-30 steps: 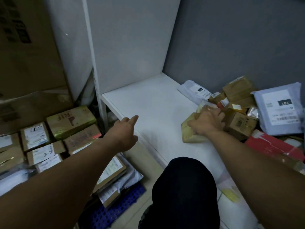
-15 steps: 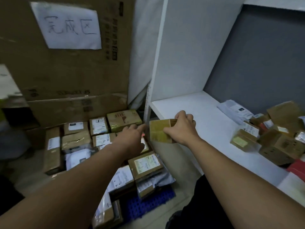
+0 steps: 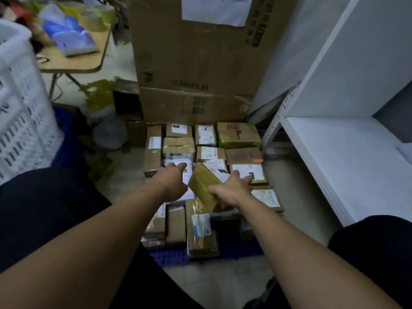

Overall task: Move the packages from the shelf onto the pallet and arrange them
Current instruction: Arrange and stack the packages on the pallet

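Head camera shows both my hands at the middle of the frame, above the rows of parcels [image 3: 238,134] laid on the blue pallet [image 3: 169,256]. My right hand [image 3: 231,188] grips a small package [image 3: 201,182], thumb on its near edge and fingers reaching past its far side. The package is tilted, one corner up, just over the parcels below. My left hand [image 3: 172,182] is spread with straight fingers and holds nothing. It hovers over a white-labelled parcel [image 3: 176,162] just left of the package; I cannot tell whether it touches.

I judge the step to be setting this one down. I would level it first, square its long edge with the neighbouring rows, then lower it onto a flat spot, using the left hand to steady what lies beside it.

The package is a brown carton wrapped in glossy yellowish tape, with no label on the faces I see. It looks stiff, and probably slick. The white shelf [image 3: 345,157] stands at the right of the frame.
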